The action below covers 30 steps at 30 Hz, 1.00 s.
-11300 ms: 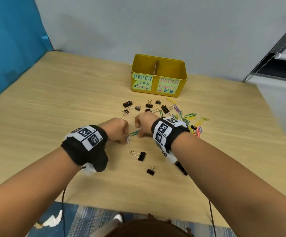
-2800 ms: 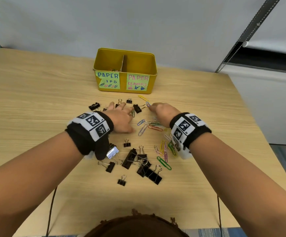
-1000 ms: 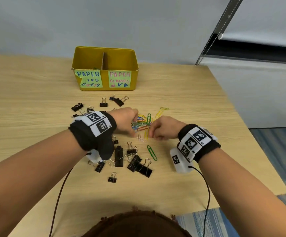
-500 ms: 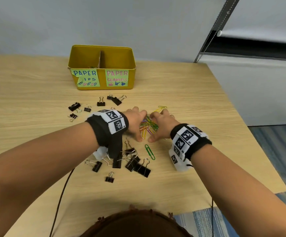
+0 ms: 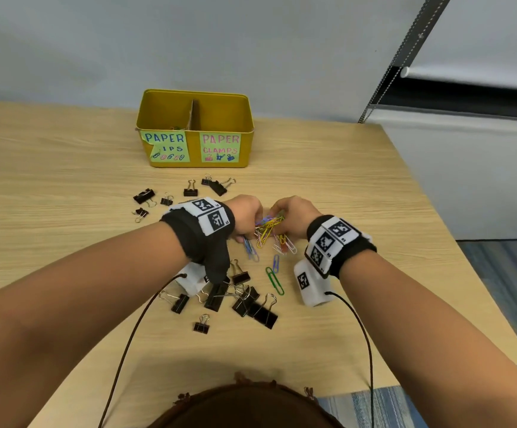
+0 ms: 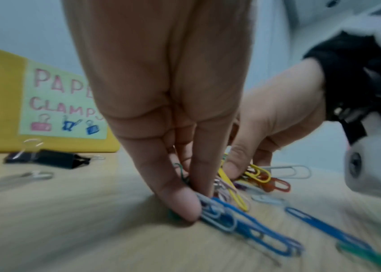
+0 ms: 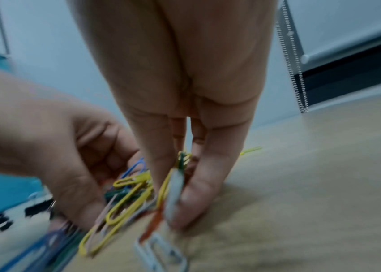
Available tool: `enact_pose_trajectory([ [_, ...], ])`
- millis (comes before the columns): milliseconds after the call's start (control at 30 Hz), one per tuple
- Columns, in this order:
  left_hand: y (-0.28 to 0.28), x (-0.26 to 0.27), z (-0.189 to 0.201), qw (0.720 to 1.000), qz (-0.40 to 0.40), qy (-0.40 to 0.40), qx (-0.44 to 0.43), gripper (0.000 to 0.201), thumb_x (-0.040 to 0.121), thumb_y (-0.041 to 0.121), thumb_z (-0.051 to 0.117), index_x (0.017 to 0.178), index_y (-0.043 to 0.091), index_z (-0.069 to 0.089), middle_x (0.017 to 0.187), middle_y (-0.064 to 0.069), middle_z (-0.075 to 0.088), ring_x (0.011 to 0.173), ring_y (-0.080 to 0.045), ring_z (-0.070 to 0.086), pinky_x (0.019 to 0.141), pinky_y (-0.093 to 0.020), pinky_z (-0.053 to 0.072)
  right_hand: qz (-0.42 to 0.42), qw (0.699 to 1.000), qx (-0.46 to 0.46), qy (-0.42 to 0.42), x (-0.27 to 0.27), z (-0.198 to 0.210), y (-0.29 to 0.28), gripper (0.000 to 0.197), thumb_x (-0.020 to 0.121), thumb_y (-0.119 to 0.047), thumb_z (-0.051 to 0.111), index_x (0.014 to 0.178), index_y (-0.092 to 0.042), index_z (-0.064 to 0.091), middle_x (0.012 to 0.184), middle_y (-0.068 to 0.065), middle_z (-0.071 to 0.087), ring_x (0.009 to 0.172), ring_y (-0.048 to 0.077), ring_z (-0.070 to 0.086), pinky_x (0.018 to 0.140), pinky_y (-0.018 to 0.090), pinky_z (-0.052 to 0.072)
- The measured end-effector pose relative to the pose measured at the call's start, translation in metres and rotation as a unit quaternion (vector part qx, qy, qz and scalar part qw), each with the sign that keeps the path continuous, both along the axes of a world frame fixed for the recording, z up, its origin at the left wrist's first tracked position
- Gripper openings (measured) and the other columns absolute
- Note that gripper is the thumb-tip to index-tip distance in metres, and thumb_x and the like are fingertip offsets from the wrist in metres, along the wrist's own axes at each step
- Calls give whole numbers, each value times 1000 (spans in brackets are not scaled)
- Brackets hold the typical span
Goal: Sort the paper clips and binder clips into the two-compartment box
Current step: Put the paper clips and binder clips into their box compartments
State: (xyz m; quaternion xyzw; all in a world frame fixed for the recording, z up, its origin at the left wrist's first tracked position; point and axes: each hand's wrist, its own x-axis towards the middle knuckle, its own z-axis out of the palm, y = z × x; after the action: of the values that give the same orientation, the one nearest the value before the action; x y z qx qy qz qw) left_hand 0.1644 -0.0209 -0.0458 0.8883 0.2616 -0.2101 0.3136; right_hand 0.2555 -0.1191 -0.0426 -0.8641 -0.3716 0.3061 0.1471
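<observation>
My left hand (image 5: 248,224) and right hand (image 5: 285,223) meet at the middle of the table, fingers curled round a bunch of coloured paper clips (image 5: 267,227). In the left wrist view my left hand (image 6: 196,198) pinches blue and white paper clips (image 6: 235,217) against the table. In the right wrist view my right hand (image 7: 176,199) pinches a white clip among yellow paper clips (image 7: 124,202). A few loose paper clips (image 5: 274,274) lie nearer me. The yellow two-compartment box (image 5: 193,156) stands behind; its left compartment holds some paper clips.
A heap of black binder clips (image 5: 241,299) lies below my left wrist, and more binder clips (image 5: 189,189) are scattered in front of the box. The table's right edge (image 5: 454,242) is close to my right arm. Cables trail from both wrist cameras.
Half a second ago both hands lay low, cupped around the paper clip pile. Now their fingers have curled in and gathered the clips into a bunch between them.
</observation>
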Motion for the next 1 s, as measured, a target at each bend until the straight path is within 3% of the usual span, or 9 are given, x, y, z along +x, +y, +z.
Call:
enact_pose_trajectory([
  [100, 13, -4, 5, 996, 40, -39, -74, 30, 76, -7, 69, 67, 15, 51, 65, -4, 53, 38, -7, 57, 42, -17, 50, -23, 996, 23, 86, 15, 1, -1, 25, 77, 4, 69, 76, -21, 64, 69, 7, 59, 57, 23, 57, 64, 35, 56],
  [267, 40, -13, 37, 976, 95, -129, -147, 31, 75, -17, 66, 67, 10, 52, 63, -10, 56, 36, -4, 59, 45, -15, 53, -61, 970, 129, 198, 30, 44, 11, 23, 83, 12, 59, 80, -10, 62, 66, 10, 54, 31, 6, 57, 42, 18, 53],
  [400, 88, -26, 87, 950, 167, -221, -147, 31, 75, -19, 64, 68, 9, 51, 52, -3, 59, 42, -8, 63, 49, -18, 57, -50, 941, 216, 257, 35, 98, 61, 26, 85, 14, 55, 76, -10, 59, 71, 7, 56, 46, 11, 63, 48, 23, 59],
  [533, 140, -35, 118, 909, 275, -300, -92, 34, 74, -19, 64, 65, 10, 48, 61, -10, 53, 36, -9, 60, 48, -23, 58, -68, 912, 285, 288, 21, 129, 134, 26, 85, 11, 57, 75, -13, 54, 72, 3, 55, 63, 14, 56, 50, 24, 57],
  [633, 162, -33, 113, 877, 354, -326, 14, 30, 69, -11, 72, 64, 12, 55, 63, -6, 55, 51, -17, 57, 71, -37, 59, -122, 884, 335, 303, -2, 124, 179, 18, 85, 10, 58, 81, -8, 57, 70, 3, 54, 61, 14, 55, 52, 25, 56],
  [767, 177, -34, 91, 874, 377, -288, 106, 26, 70, 3, 75, 95, 5, 71, 97, -15, 71, 88, -26, 64, 86, -33, 51, -158, 914, 316, 201, -24, 89, 227, 20, 82, 0, 64, 70, -16, 63, 66, 1, 57, 77, 24, 61, 83, 43, 57],
  [833, 179, -37, 82, 899, 340, -248, 119, 27, 74, 2, 71, 100, 6, 72, 107, -15, 71, 102, -28, 64, 90, -32, 49, -129, 942, 266, 158, -30, 78, 234, 11, 86, -6, 61, 91, -10, 70, 80, 5, 60, 85, 22, 57, 93, 42, 53],
  [900, 185, -41, 76, 907, 326, -238, 125, 31, 77, -2, 64, 107, 6, 70, 113, -15, 70, 108, -27, 62, 96, -32, 48, -82, 962, 209, 155, -31, 74, 240, 32, 91, -7, 51, 121, 0, 61, 100, 10, 58, 93, 22, 54, 99, 40, 49],
  [1000, 188, -44, 81, 890, 334, -271, 151, 39, 79, -3, 58, 115, 10, 66, 120, -12, 65, 112, -26, 59, 98, -32, 47, -84, 952, 237, 176, -27, 87, 238, 35, 93, 1, 40, 121, -3, 60, 92, 6, 57, 94, 26, 58, 92, 44, 53],
])
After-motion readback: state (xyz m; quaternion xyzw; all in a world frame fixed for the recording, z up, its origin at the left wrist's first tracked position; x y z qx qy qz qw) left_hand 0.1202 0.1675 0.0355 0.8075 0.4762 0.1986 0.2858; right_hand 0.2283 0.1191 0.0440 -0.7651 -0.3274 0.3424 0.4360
